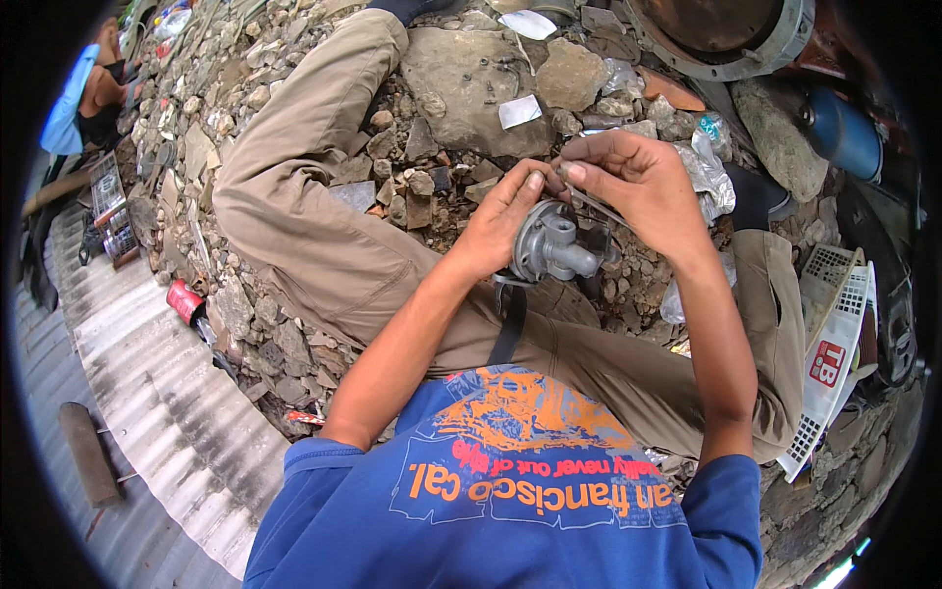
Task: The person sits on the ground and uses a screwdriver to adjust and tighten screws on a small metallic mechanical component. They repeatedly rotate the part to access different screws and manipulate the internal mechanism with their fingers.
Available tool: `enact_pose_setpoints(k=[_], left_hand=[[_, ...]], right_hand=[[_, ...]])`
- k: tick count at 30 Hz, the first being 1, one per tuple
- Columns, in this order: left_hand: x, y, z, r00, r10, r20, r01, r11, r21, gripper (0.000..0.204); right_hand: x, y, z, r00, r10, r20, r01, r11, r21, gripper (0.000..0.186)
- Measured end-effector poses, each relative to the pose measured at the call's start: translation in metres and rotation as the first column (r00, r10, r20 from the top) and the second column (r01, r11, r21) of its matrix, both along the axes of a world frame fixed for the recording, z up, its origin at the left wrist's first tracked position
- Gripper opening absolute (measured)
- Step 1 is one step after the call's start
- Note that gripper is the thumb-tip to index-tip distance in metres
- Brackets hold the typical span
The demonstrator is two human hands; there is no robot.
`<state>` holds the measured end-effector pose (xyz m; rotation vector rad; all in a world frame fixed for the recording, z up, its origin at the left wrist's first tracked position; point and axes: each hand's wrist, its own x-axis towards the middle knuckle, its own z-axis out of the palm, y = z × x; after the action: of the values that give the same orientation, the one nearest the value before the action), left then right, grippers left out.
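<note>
My left hand (498, 218) is wrapped around a grey cast-metal pump (557, 247), a round body with short stub pipes, held above my lap. At the pump's top edge, the thumb and forefinger of my right hand (640, 187) are pinched together beside my left fingertips. A thin metal rod (597, 208) runs under the right fingers toward the palm; its ends are hidden, so its exact kind is unclear. Whatever tiny piece may be between the right fingertips is too small to make out.
Loose stones surround my legs. A flat stone (461, 83) ahead bears small dark bits and white paper (519, 112). At right are a white plastic basket (829, 344), a blue cylinder (846, 135) and a round metal housing (721, 59). Corrugated sheeting (167, 383) and a hammer (88, 454) lie left; someone sits far left.
</note>
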<state>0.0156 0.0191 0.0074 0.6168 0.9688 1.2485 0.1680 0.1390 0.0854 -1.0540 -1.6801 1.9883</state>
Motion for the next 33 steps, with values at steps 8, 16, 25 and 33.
enact_pose_setpoints(k=[8, 16, 25, 33], left_hand=[[-0.012, 0.000, -0.005, 0.971, 0.097, 0.221, -0.078, 0.993, -0.091, 0.033], [-0.013, -0.001, -0.002, 0.972, 0.114, 0.207, -0.105, 0.993, -0.054, 0.032], [-0.013, -0.002, 0.006, 0.985, 0.124, 0.117, -0.123, 0.992, -0.015, 0.033], [-0.013, -0.001, 0.003, 0.983, 0.134, 0.127, -0.137, 0.990, 0.015, 0.033]], right_hand=[[0.000, -0.016, 0.007, 1.000, 0.027, 0.001, -0.027, 0.999, 0.035, 0.018], [-0.005, -0.025, 0.015, 0.996, 0.015, 0.086, -0.035, 0.973, 0.230, 0.015], [-0.007, -0.025, 0.021, 0.987, 0.021, 0.156, -0.079, 0.923, 0.376, 0.014], [-0.007, -0.030, 0.021, 0.983, -0.023, 0.180, -0.056, 0.905, 0.421, 0.014]])
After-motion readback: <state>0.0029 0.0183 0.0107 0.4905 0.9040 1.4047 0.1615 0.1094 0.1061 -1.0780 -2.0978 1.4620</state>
